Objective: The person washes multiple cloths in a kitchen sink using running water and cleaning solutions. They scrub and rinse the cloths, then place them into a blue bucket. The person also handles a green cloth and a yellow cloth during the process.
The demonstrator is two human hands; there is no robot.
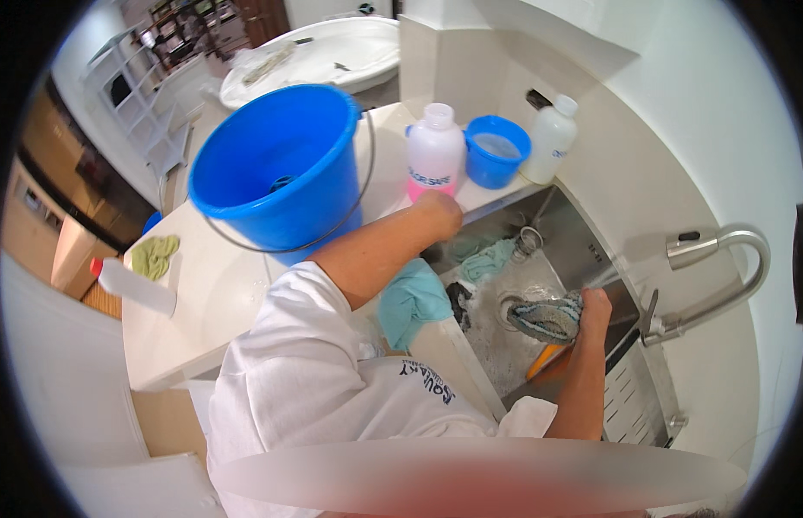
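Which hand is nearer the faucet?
Right. The right hand is over the sink, left of the faucet, holding a grey cloth. The left hand is farther left, by the base of the pink-liquid bottle.

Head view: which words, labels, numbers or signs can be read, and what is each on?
Wording withheld; lettering stands on:
Pink-filled white plastic bottle: large dark letters.
Translucent white plastic bottle beside the small round blue tub: partial dark letters.
White fabric shirt: dark letters, smaller line unreadable.
Shiny steel sink: tiny mark, unreadable.
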